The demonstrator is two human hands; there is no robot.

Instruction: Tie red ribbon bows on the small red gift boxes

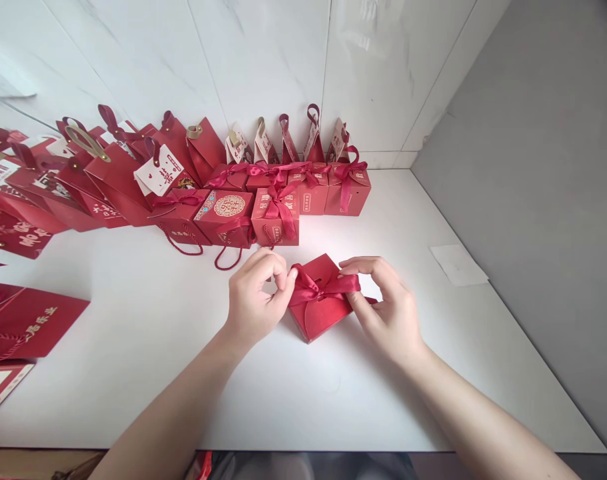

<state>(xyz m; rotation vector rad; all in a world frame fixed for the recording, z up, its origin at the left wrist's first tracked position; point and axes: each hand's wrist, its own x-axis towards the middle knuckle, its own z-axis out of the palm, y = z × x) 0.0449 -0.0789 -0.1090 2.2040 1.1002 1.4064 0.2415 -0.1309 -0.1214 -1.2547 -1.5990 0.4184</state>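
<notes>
A small red gift box (327, 319) stands on the white table with a corner toward me, its curved top flaps closed. Across its top lies a dark red satin ribbon (317, 291) tied in a bow. My left hand (258, 293) pinches the bow's left loop between thumb and curled forefinger. On the other side, my right hand (390, 303) has thumb and fingers closed around the right loop, close against the box's edge. Part of the ribbon's tail shows beneath the right hand.
Several ribboned red boxes (278, 230) stand in rows behind, some with cord handles. Taller red bags and boxes (118, 180) crowd the left. More red boxes (48, 323) lie near the left edge. A white paper (458, 265) lies by the grey wall (533, 167).
</notes>
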